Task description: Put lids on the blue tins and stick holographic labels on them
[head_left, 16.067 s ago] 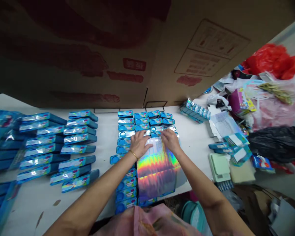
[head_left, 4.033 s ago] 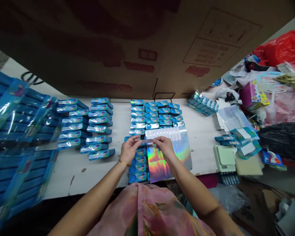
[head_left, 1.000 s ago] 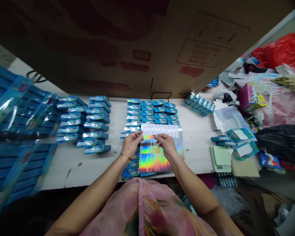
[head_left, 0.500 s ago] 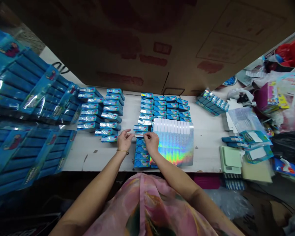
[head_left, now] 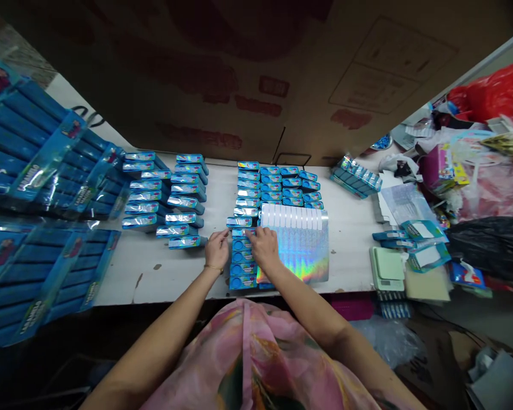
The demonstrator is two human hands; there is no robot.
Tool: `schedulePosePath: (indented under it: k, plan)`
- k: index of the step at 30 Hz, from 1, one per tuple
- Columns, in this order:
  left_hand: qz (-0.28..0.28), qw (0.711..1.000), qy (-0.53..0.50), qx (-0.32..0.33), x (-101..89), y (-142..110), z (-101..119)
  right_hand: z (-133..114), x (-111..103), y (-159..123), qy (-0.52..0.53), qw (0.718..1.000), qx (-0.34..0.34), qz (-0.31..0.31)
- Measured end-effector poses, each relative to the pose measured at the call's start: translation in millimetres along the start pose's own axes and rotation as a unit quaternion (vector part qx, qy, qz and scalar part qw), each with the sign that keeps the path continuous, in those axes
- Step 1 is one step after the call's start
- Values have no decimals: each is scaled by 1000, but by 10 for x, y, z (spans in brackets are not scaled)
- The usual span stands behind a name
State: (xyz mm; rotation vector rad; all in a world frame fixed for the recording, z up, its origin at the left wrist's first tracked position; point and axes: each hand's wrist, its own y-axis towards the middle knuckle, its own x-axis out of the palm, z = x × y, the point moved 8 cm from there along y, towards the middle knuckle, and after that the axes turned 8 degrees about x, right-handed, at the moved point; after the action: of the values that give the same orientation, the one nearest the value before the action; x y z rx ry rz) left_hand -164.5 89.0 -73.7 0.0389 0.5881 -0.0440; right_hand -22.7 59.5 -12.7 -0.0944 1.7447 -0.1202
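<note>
My left hand (head_left: 217, 250) is at the left end of a small blue box (head_left: 240, 233), fingers loosely bent, nothing visible in them. My right hand (head_left: 265, 248) lies over the right end of that box, its index finger stretched out and pressing on the shiny top edge. The box is in a column of like boxes; those nearer me show round cut-outs on their faces. Under and beside my right wrist lies a rainbow-shiny sticker sheet (head_left: 303, 250) with white strips along its far edge. It covers part of the neighbouring boxes.
More blue boxes stand in rows at the left (head_left: 141, 193) and behind the sheet. Large packs of blue boxes (head_left: 29, 148) are stacked far left. A big cardboard carton (head_left: 222, 74) walls off the back. At the right are a pale green scale (head_left: 387, 267) and a black plastic bag (head_left: 487, 247).
Both hands were pinching a thin strip above the box. The pinch has loosened, and my right finger now presses on the box's top edge. The view has shifted slightly right.
</note>
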Motion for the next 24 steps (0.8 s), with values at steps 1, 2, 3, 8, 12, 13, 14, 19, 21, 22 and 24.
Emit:
schedulePosePath:
  k: [1,2,3,8,12,13,14,19,21,22,24]
  plan:
    - [-20,999,26,40,5,-7,75,-45,16,-13,-14,999,-29,-11]
    - [-40,996,54,67,10,-13,131,-78,31,-21,-22,998,-50,-18]
    - [-52,992,82,82,3,-13,173,-92,42,-24,-24,998,-63,-21]
    - [-24,975,164,151,-49,31,574,473,-116,-24,80,995,9,55]
    - [-60,960,144,232,374,106,1194,1718,-538,-120,170,951,138,218]
    - [-74,955,141,251,543,142,1365,2024,-623,-118,178,942,157,238]
    - [-87,949,142,269,727,186,1528,2289,-680,-85,181,939,165,240]
    - [-163,915,210,302,1676,407,1970,2844,-521,298,156,977,116,84]
    - [-187,907,242,289,1926,432,1945,2823,-415,351,117,987,96,51]
    - [-193,904,254,283,2003,430,1917,2800,-385,345,93,990,89,51]
    - [-189,902,268,280,2079,415,1864,2754,-361,294,46,994,74,70]
